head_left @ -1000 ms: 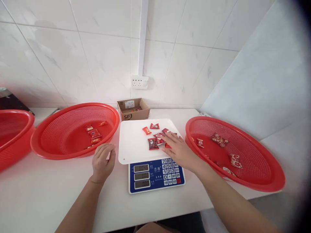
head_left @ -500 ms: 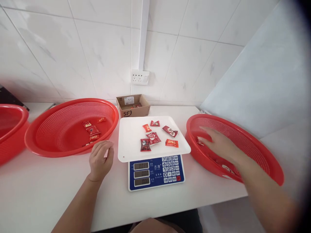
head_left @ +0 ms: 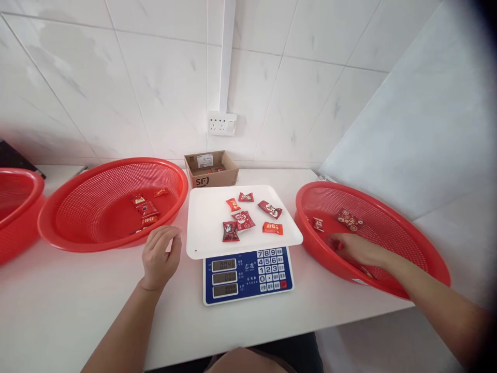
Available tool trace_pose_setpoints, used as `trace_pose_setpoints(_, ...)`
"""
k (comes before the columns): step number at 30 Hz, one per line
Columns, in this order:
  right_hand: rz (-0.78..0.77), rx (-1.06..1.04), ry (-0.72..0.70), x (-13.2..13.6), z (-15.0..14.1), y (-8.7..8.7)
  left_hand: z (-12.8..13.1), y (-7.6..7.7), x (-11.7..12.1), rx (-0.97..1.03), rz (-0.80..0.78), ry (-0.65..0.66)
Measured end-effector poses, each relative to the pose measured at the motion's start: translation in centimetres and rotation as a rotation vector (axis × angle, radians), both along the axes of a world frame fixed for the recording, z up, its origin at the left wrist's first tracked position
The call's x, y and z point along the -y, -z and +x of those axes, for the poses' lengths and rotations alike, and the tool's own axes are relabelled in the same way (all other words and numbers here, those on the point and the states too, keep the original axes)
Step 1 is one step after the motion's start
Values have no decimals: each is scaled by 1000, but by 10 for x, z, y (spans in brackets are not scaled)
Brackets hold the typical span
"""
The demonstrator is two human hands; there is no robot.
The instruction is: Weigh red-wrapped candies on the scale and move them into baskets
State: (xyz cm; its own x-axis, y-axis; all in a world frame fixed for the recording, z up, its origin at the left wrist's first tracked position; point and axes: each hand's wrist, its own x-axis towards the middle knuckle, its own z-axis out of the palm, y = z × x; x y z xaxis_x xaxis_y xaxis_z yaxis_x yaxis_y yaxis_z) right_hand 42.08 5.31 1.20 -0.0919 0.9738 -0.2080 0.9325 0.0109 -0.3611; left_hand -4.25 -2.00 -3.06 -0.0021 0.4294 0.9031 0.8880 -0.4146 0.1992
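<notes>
My right hand (head_left: 351,249) reaches into the right red basket (head_left: 411,233), fingers bent and closed low inside. A bit of red shows at the fingertips; whether it is a packet or the basket I cannot tell. Near it lie a small snack packet (head_left: 318,224) and a larger patterned red packet (head_left: 349,219). My left hand (head_left: 161,256) hovers at the left of the scale, fingers curled against the thumb; anything pinched there is too small to make out. Several red and orange snack packets (head_left: 243,220) lie spread on the white tray (head_left: 205,207) of the digital scale (head_left: 248,277).
On the left stands another red basket (head_left: 81,217) with several packets in it. Part of a third basket (head_left: 19,223) shows at the left edge. Behind the scale, a cardboard box (head_left: 217,178) sits by the wall, below a power socket (head_left: 222,124).
My right hand has moved lower and nearer inside the right basket, its fingers now drawn in. The patterned packet behind it has come into sight. My left hand has stayed about where it was.
</notes>
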Motion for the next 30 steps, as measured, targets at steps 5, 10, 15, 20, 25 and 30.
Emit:
trace_pose_setpoints(5, -24, -5, -18, -10, 3, -16, -1, 2, 1, -6, 6, 8)
trace_pose_setpoints(10, 270, -53, 127, -4, -32, -60, 0, 1, -1, -22, 14, 21)
trace_pose_setpoints(15, 219, -326, -14, 0, -100, -75, 0, -1, 0, -42, 29, 29)
trace_pose_setpoints(20, 189, -450, -53, -12, -142, -59, -1, -2, 0, -47, 44, 25)
trace_pose_setpoints(25, 366, -373, 27, -3, -128, -57, -3, -2, -1, -45, 46, 13)
trace_pose_setpoints(30, 309, -172, 197, 19, -79, -58, 0, -4, 1, -39, 33, 31)
